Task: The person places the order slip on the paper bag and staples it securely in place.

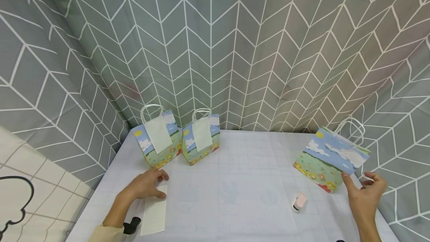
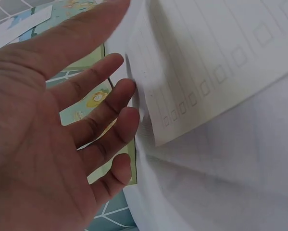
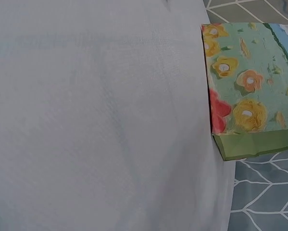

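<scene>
Over the upper end of a white paper slip, my left hand hovers with fingers loosely bent and nothing held. In the left wrist view the slip shows ruled lines and small checkboxes. My right hand is at the lower right edge of a paper gift bag printed with sky and flowers. Its thumb overlaps the bag's edge, the other fingers bend beside it; contact is unclear. In the right wrist view only the bag's flowered lower part appears, not the hand.
Two similar gift bags, one at the back left and one beside it, each have a white slip on the front. A small pink-and-white object lies on the white-covered table. Patterned curtains surround the table.
</scene>
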